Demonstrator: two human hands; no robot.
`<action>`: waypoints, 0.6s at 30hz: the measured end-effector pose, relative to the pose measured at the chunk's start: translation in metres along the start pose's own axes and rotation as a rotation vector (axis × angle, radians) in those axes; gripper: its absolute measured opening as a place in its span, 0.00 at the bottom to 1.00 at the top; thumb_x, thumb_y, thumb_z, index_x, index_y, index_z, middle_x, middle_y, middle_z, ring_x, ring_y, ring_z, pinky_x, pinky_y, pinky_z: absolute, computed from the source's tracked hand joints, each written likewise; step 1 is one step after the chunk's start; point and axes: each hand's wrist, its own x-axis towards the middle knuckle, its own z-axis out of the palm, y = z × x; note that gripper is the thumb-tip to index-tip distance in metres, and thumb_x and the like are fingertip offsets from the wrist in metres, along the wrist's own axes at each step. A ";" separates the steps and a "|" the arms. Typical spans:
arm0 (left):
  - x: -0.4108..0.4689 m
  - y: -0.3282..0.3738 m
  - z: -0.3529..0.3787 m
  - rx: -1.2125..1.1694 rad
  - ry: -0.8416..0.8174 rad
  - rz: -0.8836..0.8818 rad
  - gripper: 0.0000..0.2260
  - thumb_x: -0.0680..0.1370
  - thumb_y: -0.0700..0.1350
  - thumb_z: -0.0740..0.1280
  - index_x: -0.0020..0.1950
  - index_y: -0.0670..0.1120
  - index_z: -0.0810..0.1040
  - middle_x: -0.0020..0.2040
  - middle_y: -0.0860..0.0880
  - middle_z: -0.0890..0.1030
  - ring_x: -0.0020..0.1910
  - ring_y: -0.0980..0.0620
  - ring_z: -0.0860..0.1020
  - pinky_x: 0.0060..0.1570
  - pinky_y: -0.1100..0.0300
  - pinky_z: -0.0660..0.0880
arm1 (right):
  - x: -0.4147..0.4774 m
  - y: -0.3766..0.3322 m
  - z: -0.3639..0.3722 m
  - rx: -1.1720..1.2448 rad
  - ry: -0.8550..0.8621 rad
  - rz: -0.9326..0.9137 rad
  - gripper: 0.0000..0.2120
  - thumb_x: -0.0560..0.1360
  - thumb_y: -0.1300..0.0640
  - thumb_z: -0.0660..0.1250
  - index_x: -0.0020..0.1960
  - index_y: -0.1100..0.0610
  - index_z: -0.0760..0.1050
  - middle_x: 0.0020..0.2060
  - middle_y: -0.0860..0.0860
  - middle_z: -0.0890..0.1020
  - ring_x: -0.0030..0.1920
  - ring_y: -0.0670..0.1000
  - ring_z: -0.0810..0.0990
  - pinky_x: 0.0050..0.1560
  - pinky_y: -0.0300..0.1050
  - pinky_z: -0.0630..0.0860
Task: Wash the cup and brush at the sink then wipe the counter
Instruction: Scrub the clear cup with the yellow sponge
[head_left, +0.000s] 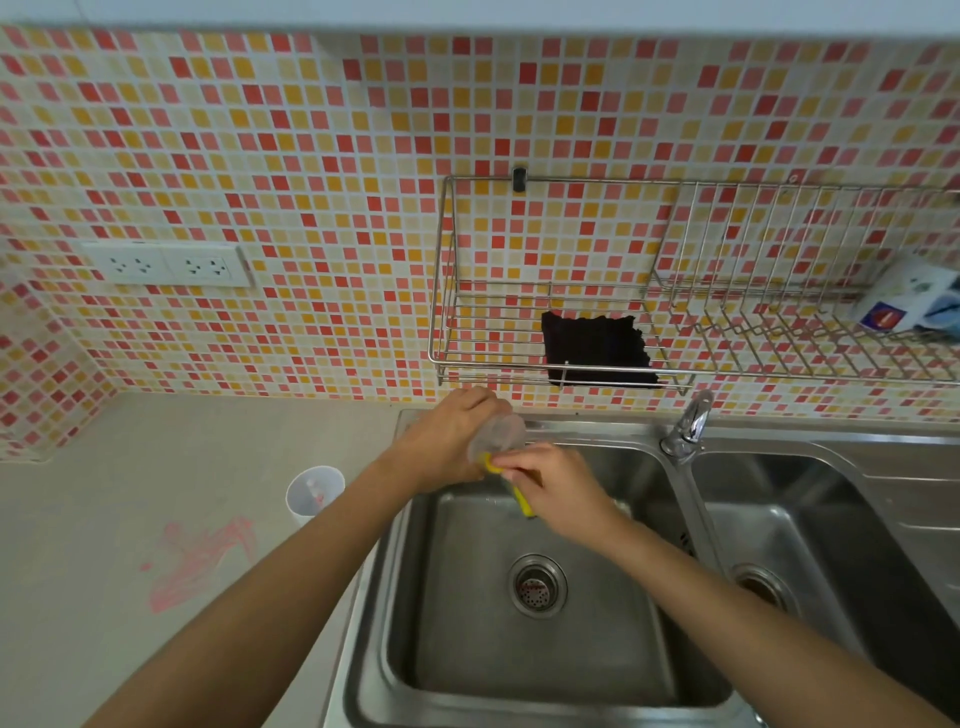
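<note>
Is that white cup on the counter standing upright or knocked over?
Upright: the white plastic cup stands on its base on the beige counter, open mouth facing up, left of the steel sink.

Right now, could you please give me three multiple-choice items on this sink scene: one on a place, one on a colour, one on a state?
1. Where is the black cloth? A over the tap; B in the wire rack; C in the sink.
2. What colour is the brush? A blue; B green; C yellow.
3. What is the left hand doing? A lying flat; B gripping the clear cup; C hanging idle.
Answers: B, the cloth lies on the rack's wires; C, the yellow handle shows below the right hand; B, its fingers curl round the cup.
</note>
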 end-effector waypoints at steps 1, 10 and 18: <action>0.000 0.001 0.001 -0.003 0.009 0.012 0.29 0.67 0.56 0.76 0.65 0.48 0.73 0.58 0.50 0.76 0.57 0.53 0.73 0.58 0.55 0.74 | 0.002 0.002 -0.004 -0.065 -0.011 -0.054 0.13 0.72 0.65 0.71 0.55 0.55 0.83 0.51 0.49 0.85 0.53 0.51 0.80 0.56 0.43 0.75; 0.005 0.012 0.000 0.002 -0.017 0.076 0.25 0.69 0.49 0.76 0.63 0.44 0.76 0.57 0.48 0.78 0.57 0.51 0.73 0.59 0.56 0.72 | 0.004 -0.001 0.003 -0.057 -0.020 0.093 0.11 0.74 0.63 0.68 0.53 0.53 0.83 0.50 0.48 0.85 0.50 0.49 0.81 0.51 0.30 0.72; 0.014 0.011 0.004 0.033 -0.046 0.067 0.27 0.68 0.52 0.76 0.64 0.49 0.73 0.59 0.53 0.76 0.57 0.56 0.72 0.60 0.58 0.71 | -0.001 0.007 -0.003 -0.445 0.037 -0.162 0.16 0.63 0.65 0.75 0.50 0.54 0.83 0.48 0.47 0.85 0.53 0.53 0.79 0.48 0.47 0.77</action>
